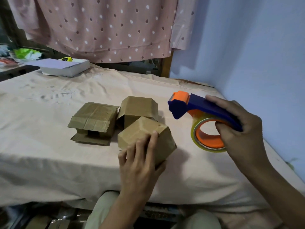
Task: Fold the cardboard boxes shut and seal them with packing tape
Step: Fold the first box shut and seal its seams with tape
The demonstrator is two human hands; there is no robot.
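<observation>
The left hand [140, 164] grips the nearest cardboard box [148, 134], fingers curled over its top, on the cloth-covered bench [49, 154]. Two more boxes [94, 119] lie just beyond. Right hand [239, 129] holds the tape dispenser [198, 109] aloft.

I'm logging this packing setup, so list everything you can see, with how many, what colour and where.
boxes: three, brown cardboard, mid-table; left one's flaps open, nearest one under the left hand
tape gun: one, blue and orange, held above the table's right side
tape roll: one, clear yellowish on orange hub, in the tape gun
white box: one, white, far left of table
yellow thing: one, yellow and black, behind the white box; too small to identify
cloth: one, beige, covering the table
curtain: one, pink with spots, behind the table
wall: blue, right
left hand: holds the nearest box
right hand: grips the tape gun
</observation>
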